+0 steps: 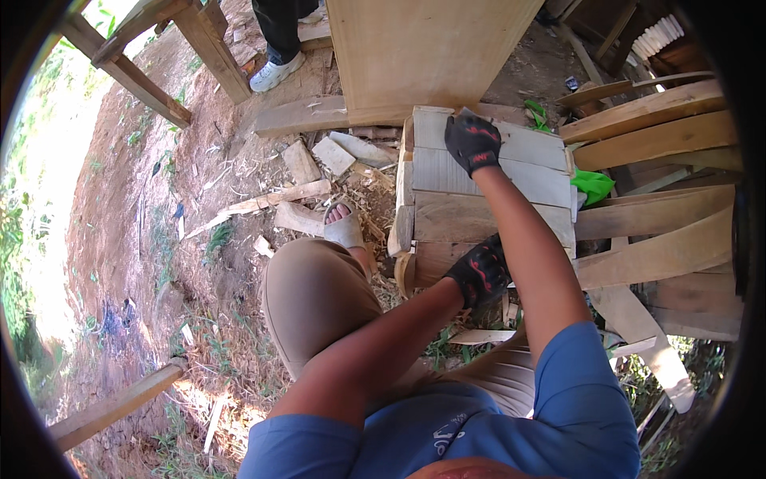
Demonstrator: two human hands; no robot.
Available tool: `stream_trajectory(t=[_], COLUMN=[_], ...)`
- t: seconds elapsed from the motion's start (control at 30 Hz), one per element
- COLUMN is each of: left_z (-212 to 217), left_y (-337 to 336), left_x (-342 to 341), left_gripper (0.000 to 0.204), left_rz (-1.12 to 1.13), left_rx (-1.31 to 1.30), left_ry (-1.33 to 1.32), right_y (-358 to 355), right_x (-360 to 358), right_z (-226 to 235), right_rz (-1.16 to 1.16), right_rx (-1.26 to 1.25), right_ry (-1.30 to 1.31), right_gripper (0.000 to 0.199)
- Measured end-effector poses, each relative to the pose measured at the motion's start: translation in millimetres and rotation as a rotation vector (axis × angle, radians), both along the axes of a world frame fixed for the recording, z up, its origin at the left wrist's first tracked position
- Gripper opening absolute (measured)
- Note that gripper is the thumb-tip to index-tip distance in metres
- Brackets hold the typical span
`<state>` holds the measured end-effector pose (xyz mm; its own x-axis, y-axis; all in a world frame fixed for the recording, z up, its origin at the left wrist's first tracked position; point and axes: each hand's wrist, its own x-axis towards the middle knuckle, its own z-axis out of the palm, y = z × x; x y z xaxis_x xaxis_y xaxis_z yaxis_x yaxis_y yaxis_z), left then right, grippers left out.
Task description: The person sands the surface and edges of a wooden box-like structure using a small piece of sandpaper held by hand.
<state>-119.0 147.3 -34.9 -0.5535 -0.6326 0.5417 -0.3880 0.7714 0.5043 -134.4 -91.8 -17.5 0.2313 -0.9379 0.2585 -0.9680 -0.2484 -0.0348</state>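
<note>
A boxlike stack of wooden boards lies before my knees, its far boards pale and its near ones browner. My right hand, in a black glove with red marks, is closed over the far pale boards. A small grey edge shows at its fingertips, too little to name. My left hand, gloved the same way, is at the near side of the boards, beneath my right forearm. Its fingers are mostly hidden, so their grip does not show.
A tall plywood panel stands just beyond the boards. Curved planks are stacked at right, beside a bright green cloth. Offcuts and shavings litter the ground at left. Another person's shoe is at the far left.
</note>
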Motion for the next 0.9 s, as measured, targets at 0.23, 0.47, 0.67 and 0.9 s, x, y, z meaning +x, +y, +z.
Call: stream_trajectory(t=[0.23,0.47,0.67,0.9], left_z=[-46.0,4.2,2.4,-12.5], left_y=[12.5,9.0,10.5,9.1], left_x=[-13.4,9.1,1.5,-10.0], left_gripper=[0.043,0.042,0.049,0.041], left_rz=[-0.162,-0.122,-0.139,-0.177], left_rx=[0.469,0.304,2.327,2.302], left_ry=[-0.039,-0.300,1.628,1.587], right_y=[-2.0,2.0,5.9,15.8], right_x=[82.8,89.3,97.6,111.2], right_z=[0.6,7.8,0.1,-9.1], right_rz=[0.160,0.238,0.085,0.199], right_rx=[0.056,0.095,0.027,0.020], right_ry=[-0.005,-0.034,-0.047,0.030], right_gripper=[0.038,0.034,0.025,0.019])
